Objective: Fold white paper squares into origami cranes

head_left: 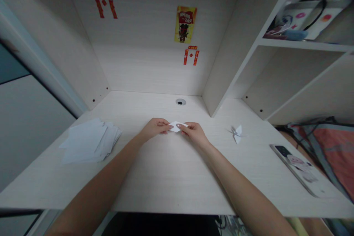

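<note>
Left hand (158, 126) and right hand (194, 131), we see, pinch opposite ends of a folded white paper (174, 128); a paper figure (237, 132) lies to the right.

We get dim, diffuse light; source can't be told. Soft shadow beside the right forearm (235, 175). Paper sheets (85, 136) wash out, edges faint. Overall softness; wide-angle stretch toward frame edges; upper-right compartment (304, 45) murky.

2 bare hands (194, 129), 2 bare forearms (235, 173), black clothing (160, 225) below.
</note>
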`<move>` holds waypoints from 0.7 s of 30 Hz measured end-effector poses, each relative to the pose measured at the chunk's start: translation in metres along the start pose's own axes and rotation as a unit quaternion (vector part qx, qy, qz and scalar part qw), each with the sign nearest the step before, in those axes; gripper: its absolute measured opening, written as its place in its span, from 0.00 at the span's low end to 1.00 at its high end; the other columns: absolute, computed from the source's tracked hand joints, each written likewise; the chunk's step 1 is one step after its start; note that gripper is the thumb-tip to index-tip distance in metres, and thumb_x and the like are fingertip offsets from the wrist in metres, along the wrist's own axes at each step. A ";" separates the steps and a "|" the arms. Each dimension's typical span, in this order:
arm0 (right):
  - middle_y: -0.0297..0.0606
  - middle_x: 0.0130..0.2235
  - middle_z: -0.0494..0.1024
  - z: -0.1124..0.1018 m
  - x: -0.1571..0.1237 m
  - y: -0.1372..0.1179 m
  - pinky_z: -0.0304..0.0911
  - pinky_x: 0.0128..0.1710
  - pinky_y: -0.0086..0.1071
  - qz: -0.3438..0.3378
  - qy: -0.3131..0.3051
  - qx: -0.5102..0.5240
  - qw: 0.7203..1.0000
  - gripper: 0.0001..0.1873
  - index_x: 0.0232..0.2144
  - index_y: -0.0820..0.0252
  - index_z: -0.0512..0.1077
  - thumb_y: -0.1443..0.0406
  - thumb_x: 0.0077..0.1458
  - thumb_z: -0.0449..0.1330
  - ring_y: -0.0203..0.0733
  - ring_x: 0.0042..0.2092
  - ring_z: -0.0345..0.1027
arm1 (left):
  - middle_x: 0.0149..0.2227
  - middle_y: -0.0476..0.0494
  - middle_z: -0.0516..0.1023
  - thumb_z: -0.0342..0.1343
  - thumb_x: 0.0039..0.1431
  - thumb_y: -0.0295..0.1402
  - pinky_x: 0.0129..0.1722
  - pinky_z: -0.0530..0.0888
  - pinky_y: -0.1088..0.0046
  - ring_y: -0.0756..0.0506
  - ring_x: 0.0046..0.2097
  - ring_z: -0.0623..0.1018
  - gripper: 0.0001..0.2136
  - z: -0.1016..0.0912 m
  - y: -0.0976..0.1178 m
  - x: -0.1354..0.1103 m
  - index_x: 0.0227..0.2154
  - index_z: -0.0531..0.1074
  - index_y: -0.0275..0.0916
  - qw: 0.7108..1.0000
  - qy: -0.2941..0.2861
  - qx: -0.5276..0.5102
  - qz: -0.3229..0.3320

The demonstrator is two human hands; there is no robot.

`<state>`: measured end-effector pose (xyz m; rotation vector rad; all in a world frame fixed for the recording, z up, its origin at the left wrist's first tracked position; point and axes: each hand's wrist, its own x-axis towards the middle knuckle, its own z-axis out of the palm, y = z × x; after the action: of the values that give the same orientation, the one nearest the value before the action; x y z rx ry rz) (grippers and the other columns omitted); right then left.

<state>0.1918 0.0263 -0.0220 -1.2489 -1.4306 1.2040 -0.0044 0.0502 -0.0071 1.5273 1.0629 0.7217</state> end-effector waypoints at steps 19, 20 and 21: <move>0.28 0.15 0.60 -0.003 0.011 0.014 0.44 0.21 0.28 -0.072 0.147 0.060 0.985 0.20 0.13 0.62 0.68 0.53 0.41 0.63 0.30 0.20 0.48 | 0.21 0.51 0.70 0.60 0.46 0.38 0.22 0.64 0.79 0.53 0.23 0.69 0.11 0.040 -0.015 0.001 0.29 0.73 0.35 0.997 0.036 -0.056 0.039; 0.28 0.15 0.61 -0.003 0.012 0.014 0.44 0.21 0.28 -0.070 0.151 0.063 0.984 0.19 0.13 0.62 0.69 0.53 0.40 0.64 0.30 0.20 0.49 | 0.22 0.51 0.70 0.60 0.46 0.38 0.23 0.65 0.79 0.53 0.23 0.69 0.11 0.041 -0.017 0.001 0.30 0.73 0.35 0.997 0.039 -0.056 0.041; 0.28 0.16 0.63 -0.003 0.012 0.013 0.44 0.21 0.28 -0.066 0.156 0.069 0.983 0.17 0.15 0.62 0.71 0.54 0.39 0.65 0.30 0.20 0.50 | 0.22 0.51 0.70 0.60 0.46 0.37 0.24 0.66 0.79 0.53 0.24 0.69 0.11 0.042 -0.019 0.002 0.31 0.73 0.35 0.996 0.042 -0.059 0.043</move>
<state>0.1955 0.0391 -0.0345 -1.1680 -1.1613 0.9530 0.0287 0.0340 -0.0358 1.4581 1.0039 0.8994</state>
